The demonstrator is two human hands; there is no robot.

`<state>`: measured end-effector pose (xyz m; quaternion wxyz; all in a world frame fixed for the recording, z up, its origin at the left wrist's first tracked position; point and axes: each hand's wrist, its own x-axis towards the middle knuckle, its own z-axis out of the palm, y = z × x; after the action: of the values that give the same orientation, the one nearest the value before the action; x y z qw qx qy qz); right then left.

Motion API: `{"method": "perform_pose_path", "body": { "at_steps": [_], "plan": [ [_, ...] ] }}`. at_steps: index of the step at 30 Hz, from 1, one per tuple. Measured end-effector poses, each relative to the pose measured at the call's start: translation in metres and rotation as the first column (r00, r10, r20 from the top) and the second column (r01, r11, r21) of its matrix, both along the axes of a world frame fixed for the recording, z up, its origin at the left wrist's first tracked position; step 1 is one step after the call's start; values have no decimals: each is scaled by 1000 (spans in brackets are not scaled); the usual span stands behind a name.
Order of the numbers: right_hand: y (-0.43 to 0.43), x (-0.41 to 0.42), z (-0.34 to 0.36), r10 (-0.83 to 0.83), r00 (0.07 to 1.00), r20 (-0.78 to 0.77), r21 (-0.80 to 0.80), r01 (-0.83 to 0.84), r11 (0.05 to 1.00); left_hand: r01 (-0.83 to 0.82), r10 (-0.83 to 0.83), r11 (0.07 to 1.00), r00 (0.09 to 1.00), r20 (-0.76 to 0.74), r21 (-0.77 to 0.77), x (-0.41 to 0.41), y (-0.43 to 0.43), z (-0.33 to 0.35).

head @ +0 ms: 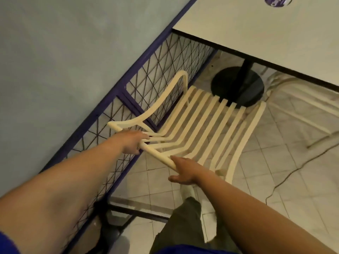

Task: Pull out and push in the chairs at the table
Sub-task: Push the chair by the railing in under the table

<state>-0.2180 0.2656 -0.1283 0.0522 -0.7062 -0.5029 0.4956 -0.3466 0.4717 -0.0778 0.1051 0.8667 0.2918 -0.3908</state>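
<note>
A cream slatted chair point(205, 125) stands on the tiled floor, its seat pointing toward the white table point(256, 24) and partly in front of the table's black round base point(238, 85). My left hand point(134, 142) grips the top rail of the chair's back near its left corner, fingers curled over it. My right hand point(183, 171) holds the same rail further right, thumb below and fingers wrapped round it. The chair's front edge lies close to the table's edge but is not under the tabletop.
A purple-framed wire mesh fence point(128, 99) runs close along the chair's left side, below a pale wall. A second pale chair point(297, 107) sits under the table at the right. A thin cable point(293, 171) trails across the floor. My leg point(179, 226) stands behind the chair.
</note>
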Motion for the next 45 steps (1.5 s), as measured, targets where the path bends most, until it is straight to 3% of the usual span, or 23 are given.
{"method": "perform_pose_path", "body": {
  "at_steps": [13,37,45],
  "plan": [
    [8,-6,-23,-156,985,-72,-79,150,986,321,-349,927,928,-130,-195,19,23,-38],
    [27,23,-16,-146,986,-76,-67,141,988,288,-304,945,948,-93,-158,41,46,-44],
    [60,67,-13,-129,991,31,-55,130,990,280,-283,957,959,-29,-78,87,72,-40]
  ]
}}
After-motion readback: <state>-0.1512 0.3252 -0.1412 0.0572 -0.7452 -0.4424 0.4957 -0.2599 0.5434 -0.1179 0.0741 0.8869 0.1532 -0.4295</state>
